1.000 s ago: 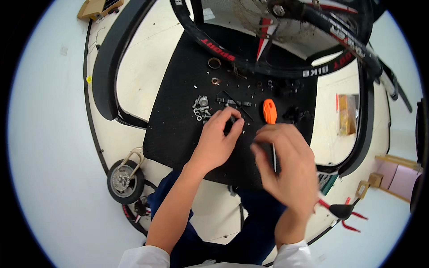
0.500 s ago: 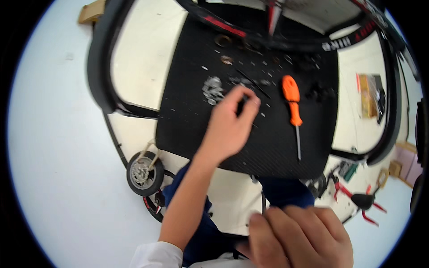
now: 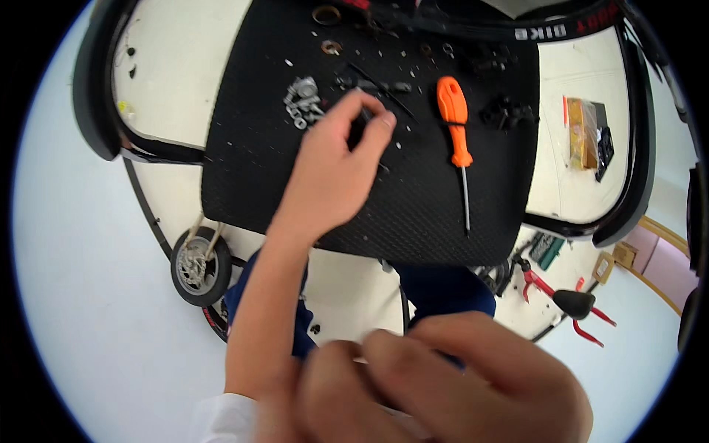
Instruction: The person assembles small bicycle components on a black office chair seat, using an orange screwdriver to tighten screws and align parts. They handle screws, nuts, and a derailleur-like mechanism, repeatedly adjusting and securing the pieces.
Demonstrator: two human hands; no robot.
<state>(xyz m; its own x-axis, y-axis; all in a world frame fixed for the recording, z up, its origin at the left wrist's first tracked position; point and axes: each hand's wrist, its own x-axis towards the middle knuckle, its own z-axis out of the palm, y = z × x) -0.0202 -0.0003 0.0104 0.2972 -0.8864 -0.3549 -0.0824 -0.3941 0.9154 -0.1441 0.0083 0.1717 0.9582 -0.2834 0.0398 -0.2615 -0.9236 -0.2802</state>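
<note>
Pinching a small dark part over the black mat, the left hand risked scattering nearby loose hardware, while whether the right hand's curled fingers held anything could not be told.

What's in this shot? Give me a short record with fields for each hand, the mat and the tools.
left hand: over the mat, fingertips pinching a small dark part
right hand: close to the camera, blurred, grip unclear
mat: black, strewn with small parts
screwdriver: orange handle, lying on the mat, untouched
metal bits: silver cluster beside the left hand
</note>
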